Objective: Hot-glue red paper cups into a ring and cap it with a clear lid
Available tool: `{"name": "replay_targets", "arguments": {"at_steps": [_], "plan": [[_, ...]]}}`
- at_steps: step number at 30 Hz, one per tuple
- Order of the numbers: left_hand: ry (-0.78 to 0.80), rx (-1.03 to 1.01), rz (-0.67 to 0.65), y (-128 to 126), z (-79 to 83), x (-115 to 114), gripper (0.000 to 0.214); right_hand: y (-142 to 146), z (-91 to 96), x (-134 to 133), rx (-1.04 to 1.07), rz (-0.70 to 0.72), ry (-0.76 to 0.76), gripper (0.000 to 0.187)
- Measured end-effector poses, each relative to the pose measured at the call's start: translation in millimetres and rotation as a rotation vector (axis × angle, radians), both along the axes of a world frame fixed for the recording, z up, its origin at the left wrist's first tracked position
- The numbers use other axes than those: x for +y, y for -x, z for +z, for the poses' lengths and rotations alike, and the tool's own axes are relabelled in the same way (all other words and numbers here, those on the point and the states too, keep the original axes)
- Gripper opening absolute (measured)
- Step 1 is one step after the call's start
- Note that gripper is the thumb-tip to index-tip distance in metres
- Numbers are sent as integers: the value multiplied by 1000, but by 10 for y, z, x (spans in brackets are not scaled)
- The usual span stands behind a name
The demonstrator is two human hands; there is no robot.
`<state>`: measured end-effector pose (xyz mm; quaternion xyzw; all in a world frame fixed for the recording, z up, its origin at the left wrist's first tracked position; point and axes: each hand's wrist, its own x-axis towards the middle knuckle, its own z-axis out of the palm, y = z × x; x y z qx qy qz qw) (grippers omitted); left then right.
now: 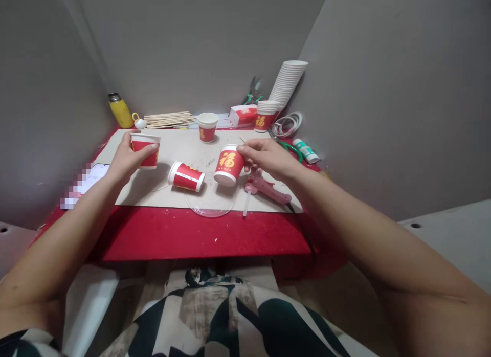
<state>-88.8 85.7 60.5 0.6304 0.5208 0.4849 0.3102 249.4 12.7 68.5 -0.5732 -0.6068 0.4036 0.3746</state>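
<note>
My left hand (128,160) grips a red and white paper cup (142,142), held upright above the left part of the pale board. Another paper cup (229,162), with yellow lettering, is pinched at its rim by my right hand (261,153) and tilts slightly. A thin stick shows by the right fingertips, too small to name surely. Between the hands a third paper cup (186,177) lies on its side. Just below my right hand rests a pink glue gun (268,188) with a clear glue stick pointing toward me.
Further back stand an upright cup (207,128), wooden sticks (169,119), a yellow bottle (120,110) and a leaning cup stack (287,86). Pliers (253,93), a coiled cable (287,125) and a green-white tube (306,150) sit right. A clear round lid (210,212) lies in front; a phone (90,179) left.
</note>
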Motion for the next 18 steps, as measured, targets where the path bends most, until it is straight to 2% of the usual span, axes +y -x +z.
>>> {"name": "replay_targets", "arguments": {"at_steps": [4,8,13,15,18], "plan": [[31,9,92,-86,-140,393,66,62,-60,164,-42,6,3,37],[69,45,118,-114,-235,564,68,114,-97,291,-95,54,2,36],[50,137,113,-73,-250,544,83,212,-142,377,-141,127,-12,30],[-22,194,157,-64,-224,474,77,241,-156,396,-162,147,-21,29],[-249,227,190,-106,-168,243,57,261,-175,420,-186,165,-38,31]]}}
